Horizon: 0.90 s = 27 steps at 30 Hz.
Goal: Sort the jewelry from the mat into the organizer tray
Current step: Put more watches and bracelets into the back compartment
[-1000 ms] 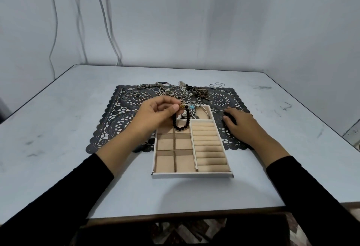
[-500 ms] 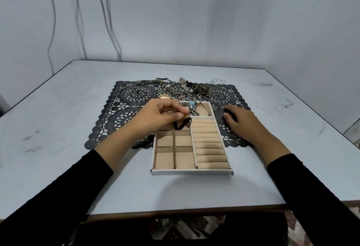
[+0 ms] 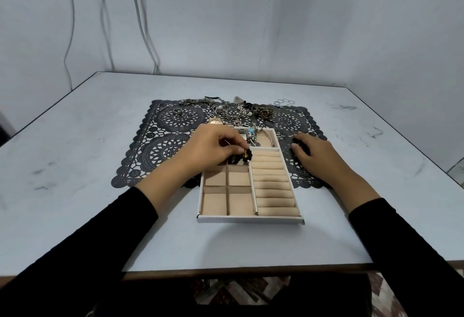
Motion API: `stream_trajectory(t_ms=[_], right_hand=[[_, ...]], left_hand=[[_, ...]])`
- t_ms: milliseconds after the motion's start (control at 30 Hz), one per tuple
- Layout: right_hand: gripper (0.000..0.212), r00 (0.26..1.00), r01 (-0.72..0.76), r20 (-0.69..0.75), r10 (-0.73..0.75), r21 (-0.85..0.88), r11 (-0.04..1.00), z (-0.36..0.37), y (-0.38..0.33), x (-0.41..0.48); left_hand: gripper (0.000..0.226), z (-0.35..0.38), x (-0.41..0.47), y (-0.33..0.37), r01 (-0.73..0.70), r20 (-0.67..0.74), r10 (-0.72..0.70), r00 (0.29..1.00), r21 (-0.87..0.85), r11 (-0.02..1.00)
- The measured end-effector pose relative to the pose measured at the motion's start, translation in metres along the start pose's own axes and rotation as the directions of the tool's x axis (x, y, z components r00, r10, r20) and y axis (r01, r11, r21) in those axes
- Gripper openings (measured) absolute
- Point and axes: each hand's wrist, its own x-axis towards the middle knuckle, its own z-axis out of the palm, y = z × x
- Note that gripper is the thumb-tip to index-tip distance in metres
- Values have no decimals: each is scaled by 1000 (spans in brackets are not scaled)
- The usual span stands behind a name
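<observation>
Black beads of the bracelet (image 3: 245, 156) are hanging from our left hand (image 3: 216, 148), fingers (image 3: 236, 144) pinching it just over a small slot of the tray (image 3: 251, 219); our right hand (image 3: 319, 156) is lying flat on the mat (image 3: 160, 151), fingers loose. Releasing off-centre, we are risking beads straddling the divider (image 3: 228, 181).

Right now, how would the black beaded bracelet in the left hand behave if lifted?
Probably floppy: the black beaded bracelet bunches under the left hand's pinch. Likely light, held by that pinch alone. Round beads might roll, though the beige organizer tray's dividers should stop them.
</observation>
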Motion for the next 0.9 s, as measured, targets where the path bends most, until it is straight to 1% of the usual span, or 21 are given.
stream_trajectory(t_ms=[200,333,500,600,800,900], right_hand=[[39,1000,-10,5,10,36,999,-2,4,0],[41,999,-3,40,-2,106,994,-7,10,-3],[43,995,22,91,-36,143,990,-10,13,-3],[43,995,40,87,-52,132,990,-9,15,-2],[42,995,47,80,-58,137,989,-6,17,0],[42,996,39,80,-51,149,988,-6,17,-1]], left_hand=[[11,1,0,-2,-116,17,115,993,99,988],[12,-2,-1,-1,-65,42,60,997,139,988],[14,-6,-3,5,-12,84,3,996,103,995],[15,-5,-4,7,-22,100,14,995,76,997],[15,-5,-4,4,-60,122,43,992,138,989],[12,-6,-2,3,-50,126,29,992,167,985]])
